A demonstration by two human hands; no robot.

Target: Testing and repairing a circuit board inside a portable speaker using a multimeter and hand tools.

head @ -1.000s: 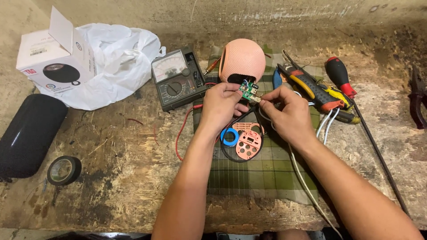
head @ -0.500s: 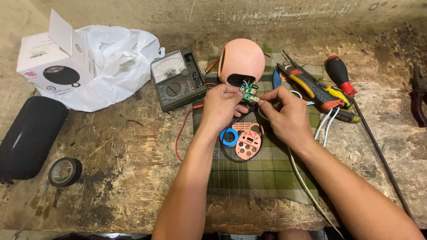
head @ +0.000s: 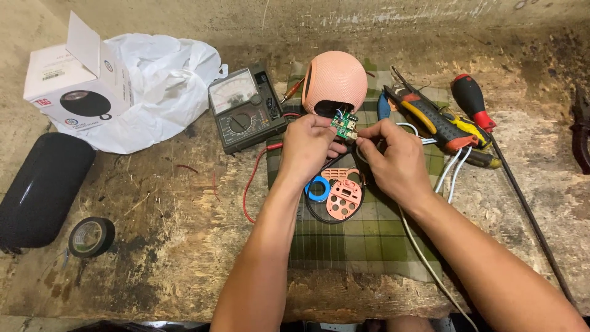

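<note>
Just above the middle of the frame, the left hand pinches a small green circuit board between thumb and fingers, closed on its lower left edge. The right hand comes in from the right with its fingertips closed at the board's right edge; whether it holds a wire or only the board cannot be told. Thin wires run from the board into the dark opening of the pink round speaker shell directly above.

To do this well, the board is best held by its edges only, kept near the shell so the short wires stay slack, and turned slowly instead of pulled.

Just below the hands lie a pink perforated cover plate, a blue ring and a black loop, all on a green plaid cloth. To the upper left sits an analogue multimeter; to the right, pliers and a red-handled screwdriver. Further out on the worn worktop, at far left, are a roll of black tape, a black cylindrical speaker, a white box and a plastic bag.
</note>
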